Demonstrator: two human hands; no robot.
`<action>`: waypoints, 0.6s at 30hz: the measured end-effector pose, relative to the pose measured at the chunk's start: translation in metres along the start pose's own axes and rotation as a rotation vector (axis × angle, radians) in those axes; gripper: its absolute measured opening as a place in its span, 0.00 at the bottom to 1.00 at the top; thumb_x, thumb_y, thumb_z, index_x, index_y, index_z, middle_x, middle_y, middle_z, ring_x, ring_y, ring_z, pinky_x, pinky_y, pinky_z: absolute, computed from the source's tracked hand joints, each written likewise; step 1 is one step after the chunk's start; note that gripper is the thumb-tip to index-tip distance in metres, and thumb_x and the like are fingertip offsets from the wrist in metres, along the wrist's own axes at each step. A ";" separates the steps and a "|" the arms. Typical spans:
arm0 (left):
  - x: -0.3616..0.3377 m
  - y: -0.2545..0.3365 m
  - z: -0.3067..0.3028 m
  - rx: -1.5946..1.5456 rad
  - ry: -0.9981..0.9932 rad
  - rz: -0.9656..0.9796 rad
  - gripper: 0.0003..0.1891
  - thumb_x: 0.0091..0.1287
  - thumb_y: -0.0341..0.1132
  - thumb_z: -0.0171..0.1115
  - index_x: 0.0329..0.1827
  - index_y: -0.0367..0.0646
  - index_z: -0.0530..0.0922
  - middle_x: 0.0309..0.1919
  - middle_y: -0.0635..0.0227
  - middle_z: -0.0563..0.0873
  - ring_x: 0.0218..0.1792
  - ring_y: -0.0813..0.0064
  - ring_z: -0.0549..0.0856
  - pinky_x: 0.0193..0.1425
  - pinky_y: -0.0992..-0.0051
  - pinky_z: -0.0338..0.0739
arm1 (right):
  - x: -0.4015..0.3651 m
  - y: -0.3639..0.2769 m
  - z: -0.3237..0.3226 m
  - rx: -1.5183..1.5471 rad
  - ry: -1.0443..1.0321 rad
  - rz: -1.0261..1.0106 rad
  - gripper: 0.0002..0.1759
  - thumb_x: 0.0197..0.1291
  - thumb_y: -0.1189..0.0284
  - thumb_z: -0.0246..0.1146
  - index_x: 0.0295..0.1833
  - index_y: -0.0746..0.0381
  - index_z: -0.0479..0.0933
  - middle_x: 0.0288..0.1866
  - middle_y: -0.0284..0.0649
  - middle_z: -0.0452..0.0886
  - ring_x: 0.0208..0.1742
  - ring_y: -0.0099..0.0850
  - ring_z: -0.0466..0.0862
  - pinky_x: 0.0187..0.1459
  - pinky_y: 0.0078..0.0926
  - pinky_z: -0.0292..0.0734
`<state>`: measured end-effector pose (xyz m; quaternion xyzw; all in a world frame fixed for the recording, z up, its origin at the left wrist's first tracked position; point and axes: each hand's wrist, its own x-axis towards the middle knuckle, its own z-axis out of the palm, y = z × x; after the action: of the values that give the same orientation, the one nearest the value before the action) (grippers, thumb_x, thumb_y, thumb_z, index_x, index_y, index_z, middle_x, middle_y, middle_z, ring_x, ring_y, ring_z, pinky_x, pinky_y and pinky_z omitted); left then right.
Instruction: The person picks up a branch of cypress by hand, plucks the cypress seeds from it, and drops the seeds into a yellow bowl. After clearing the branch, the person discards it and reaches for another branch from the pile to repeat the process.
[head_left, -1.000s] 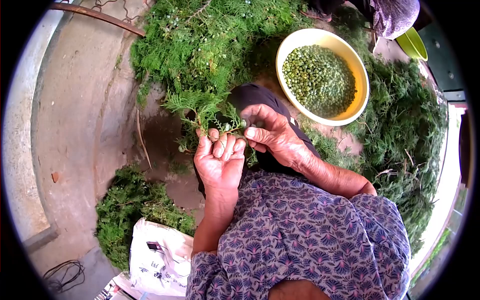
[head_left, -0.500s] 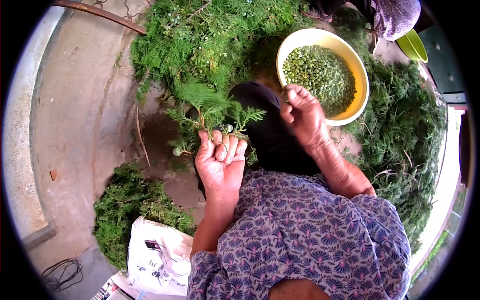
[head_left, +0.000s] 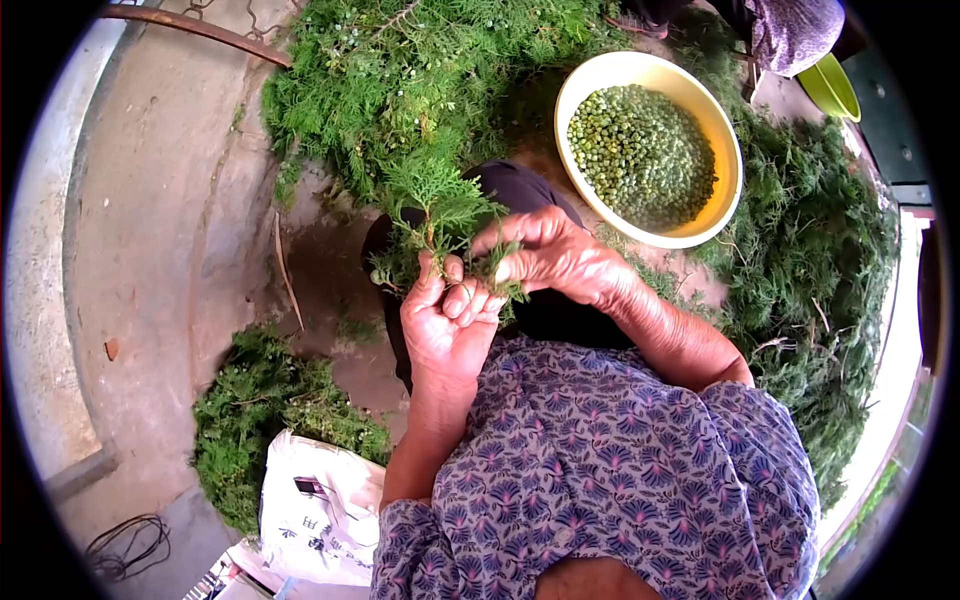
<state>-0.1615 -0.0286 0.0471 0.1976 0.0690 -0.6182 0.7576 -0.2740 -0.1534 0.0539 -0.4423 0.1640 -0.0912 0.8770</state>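
Observation:
My left hand [head_left: 448, 325] is closed around the stem of a leafy evergreen sprig [head_left: 435, 200], held upright above my dark-trousered knee. From the right, my right hand [head_left: 565, 262] meets the same sprig, its thumb and forefinger pinched on the foliage at that side. Whether a berry sits between those fingertips is hidden. Beyond the right hand stands a yellow basin [head_left: 728, 190] with a pale rim, holding many small green berries [head_left: 640, 150].
A large heap of evergreen branches [head_left: 350, 90] lies ahead, another heap [head_left: 800, 260] at the right, and a smaller pile [head_left: 240, 400] at lower left beside a white sack [head_left: 320, 525]. Another person's knee [head_left: 795, 35] and a green basin [head_left: 830, 88] show at upper right.
My right hand has moved left and down from the basin's edge to the sprig and now touches it. My left hand still holds the sprig, shifted slightly right.

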 end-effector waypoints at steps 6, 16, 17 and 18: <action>0.002 -0.003 0.005 0.262 0.038 0.085 0.15 0.67 0.45 0.53 0.27 0.45 0.72 0.12 0.78 0.65 0.16 0.83 0.63 0.31 0.78 0.62 | -0.004 0.015 -0.017 -0.892 0.514 -0.587 0.04 0.55 0.77 0.62 0.38 0.64 0.78 0.31 0.32 0.79 0.30 0.20 0.76 0.29 0.15 0.71; -0.007 0.000 0.022 0.828 0.306 0.409 0.08 0.61 0.33 0.63 0.38 0.39 0.76 0.23 0.73 0.76 0.21 0.82 0.74 0.19 0.83 0.64 | -0.075 -0.035 -0.259 -1.788 1.346 -0.308 0.24 0.53 0.65 0.64 0.56 0.59 0.72 0.54 0.47 0.72 0.48 0.35 0.78 0.46 0.34 0.78; -0.007 -0.001 0.022 0.827 0.306 0.414 0.08 0.61 0.33 0.63 0.38 0.39 0.76 0.23 0.73 0.76 0.21 0.82 0.74 0.19 0.83 0.64 | -0.080 -0.034 -0.275 -1.873 1.417 -0.254 0.26 0.52 0.63 0.64 0.57 0.60 0.72 0.53 0.48 0.73 0.48 0.36 0.78 0.47 0.35 0.78; -0.006 -0.002 0.023 0.846 0.346 0.437 0.08 0.61 0.33 0.62 0.39 0.38 0.76 0.23 0.72 0.77 0.22 0.80 0.77 0.20 0.83 0.67 | -0.080 -0.036 -0.273 -1.764 1.435 -0.236 0.24 0.53 0.64 0.63 0.56 0.60 0.73 0.52 0.48 0.73 0.46 0.36 0.78 0.46 0.33 0.78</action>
<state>-0.1682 -0.0328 0.0696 0.5967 -0.1060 -0.3771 0.7003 -0.4498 -0.3540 -0.0518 -0.7626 0.5913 -0.2577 -0.0492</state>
